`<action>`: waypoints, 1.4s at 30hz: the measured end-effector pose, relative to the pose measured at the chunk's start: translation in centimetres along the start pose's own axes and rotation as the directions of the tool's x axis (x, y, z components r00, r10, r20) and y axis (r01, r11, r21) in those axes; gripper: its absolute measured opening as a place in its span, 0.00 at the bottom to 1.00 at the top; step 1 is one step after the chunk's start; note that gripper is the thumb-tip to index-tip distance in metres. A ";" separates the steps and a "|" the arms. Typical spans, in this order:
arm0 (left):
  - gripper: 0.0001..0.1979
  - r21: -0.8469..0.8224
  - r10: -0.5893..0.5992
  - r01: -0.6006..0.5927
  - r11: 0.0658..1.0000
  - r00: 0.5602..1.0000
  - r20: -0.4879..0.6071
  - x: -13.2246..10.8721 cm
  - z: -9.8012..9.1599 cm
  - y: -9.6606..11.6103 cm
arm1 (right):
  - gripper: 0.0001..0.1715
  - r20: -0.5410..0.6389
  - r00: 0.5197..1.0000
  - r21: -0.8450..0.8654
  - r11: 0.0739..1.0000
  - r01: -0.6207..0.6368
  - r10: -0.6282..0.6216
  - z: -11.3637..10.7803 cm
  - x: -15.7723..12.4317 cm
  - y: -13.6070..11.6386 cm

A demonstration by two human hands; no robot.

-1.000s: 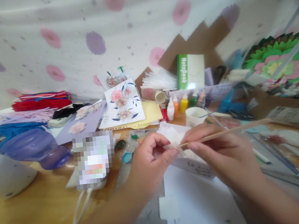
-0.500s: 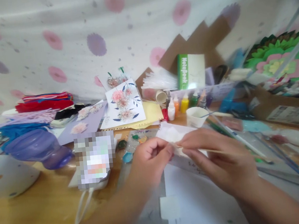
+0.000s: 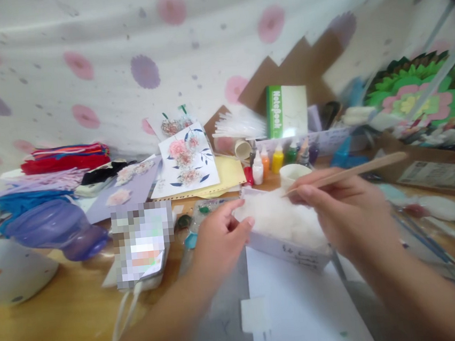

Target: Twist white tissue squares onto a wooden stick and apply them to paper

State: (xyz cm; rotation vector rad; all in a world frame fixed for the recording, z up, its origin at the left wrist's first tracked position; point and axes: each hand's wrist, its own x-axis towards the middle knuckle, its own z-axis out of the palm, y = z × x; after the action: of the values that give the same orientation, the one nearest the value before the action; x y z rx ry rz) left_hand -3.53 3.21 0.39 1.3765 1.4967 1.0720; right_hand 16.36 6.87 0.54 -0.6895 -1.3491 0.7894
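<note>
A thin wooden stick is pinched in my right hand. It widens towards its far end, which points up to the right, while its narrow tip meets the white fluffy filling of a small box. The box has handwriting on its front side. At the box's left corner my left hand rests with thumb and forefinger apart, the thumb by the upper edge. Nothing shows between those fingers. Under the box's front lies a white sheet with a small pale square on it.
Paint bottles and a white cup stand behind the box. Left of my hands are a phone with a cable, and a purple vase-like vessel. Brushes lie at the right, below a cardboard box.
My hands, which were together over the box, have come apart. The right moved right and up, and the stick now points upward. The left thumb and forefinger have opened, and the filling shows.
</note>
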 end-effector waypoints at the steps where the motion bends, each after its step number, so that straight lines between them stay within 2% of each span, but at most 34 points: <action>1: 0.22 -0.044 0.032 -0.032 0.998 0.999 -0.010 -0.2 0.0 0.1 | 0.04 0.033 0.999 0.036 0.999 -0.016 0.015 0.2 -0.1 0.0; 3: 0.21 -0.170 0.092 -0.092 0.981 0.996 -0.005 -0.7 0.0 0.3 | 0.04 0.085 0.996 0.089 0.995 -0.046 0.038 0.7 -0.4 -0.3; 4: 0.19 -0.240 0.100 -0.089 0.967 0.994 0.035 -0.9 0.1 0.4 | 0.04 0.103 0.994 0.105 0.993 -0.056 0.045 0.9 -0.7 -0.5; 8: 0.13 -0.446 0.077 0.037 0.894 0.969 0.236 -1.3 0.2 0.3 | 0.06 0.150 0.987 0.122 0.989 -0.081 0.062 1.8 -1.6 -1.2; 14: 0.08 -0.555 0.061 0.060 0.830 0.979 0.196 -1.3 0.5 0.2 | 0.04 0.159 0.986 0.186 0.979 -0.088 0.059 1.9 -1.7 -1.4; 19: 0.08 -0.670 0.077 0.106 0.735 0.968 0.237 -1.5 0.8 1.2 | 0.05 0.175 0.984 0.193 0.979 -0.069 0.035 1.8 -1.9 -1.7; 25: 0.08 -0.685 0.080 0.128 0.717 0.961 0.263 -1.7 0.8 1.5 | 0.10 0.200 0.979 0.139 0.990 0.005 -0.033 1.9 -1.9 -2.2; 34: 0.06 -0.689 0.070 0.145 0.710 0.959 0.274 -1.5 0.8 1.6 | 0.08 0.180 0.980 0.050 0.996 0.078 -0.086 1.9 -1.7 -2.7; 38: 0.06 -0.688 0.065 0.153 0.709 0.958 0.280 -1.7 0.8 1.6 | 0.07 0.207 0.971 -0.022 0.992 0.127 -0.120 1.8 -1.6 -2.8; 42: 0.06 -0.690 0.059 0.159 0.706 0.958 0.281 -1.6 0.7 1.6 | 0.08 0.239 0.965 -0.030 0.993 0.114 -0.104 1.7 -1.6 -2.7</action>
State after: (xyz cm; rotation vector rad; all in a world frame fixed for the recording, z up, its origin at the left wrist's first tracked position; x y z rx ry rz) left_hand -2.24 1.69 1.68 0.8682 0.7547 1.1821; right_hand 14.87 3.94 2.02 -0.5614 -1.6110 0.7732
